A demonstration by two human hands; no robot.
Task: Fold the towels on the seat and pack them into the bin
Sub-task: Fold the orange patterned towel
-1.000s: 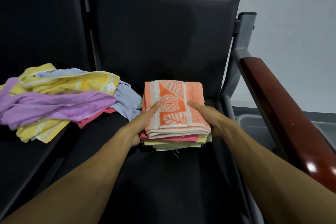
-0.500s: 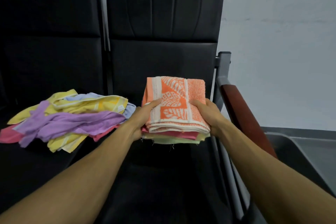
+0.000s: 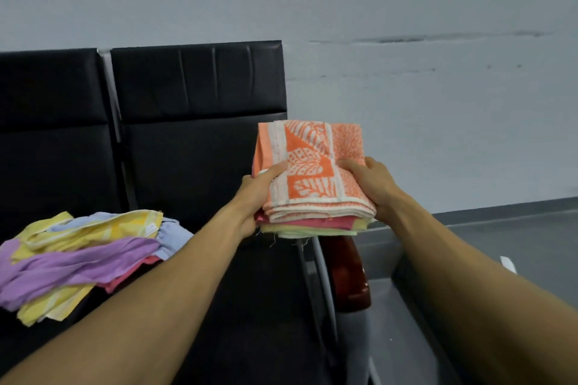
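Note:
A stack of folded towels (image 3: pixel 312 178), orange leaf-patterned on top with pink and pale yellow ones beneath, hangs in the air above the seat's right armrest. My left hand (image 3: pixel 259 194) grips its left side and my right hand (image 3: pixel 369 181) grips its right side, thumbs on top. A loose pile of unfolded towels (image 3: pixel 78 256), yellow, purple, blue and pink, lies on the black seat (image 3: pixel 256 306) at the left. The grey bin (image 3: pixel 397 331) stands on the floor right of the seat, partly hidden by my right forearm.
A dark red armrest (image 3: pixel 347 275) on a metal frame separates the seat from the bin. The black seat backs rise behind, with a grey wall beyond. A grey floor lies at the right, with a small white scrap (image 3: pixel 508 264) on it.
Both hands have lifted the folded stack off the seat and carried it up and to the right, over the armrest. The view has swung right toward the bin.

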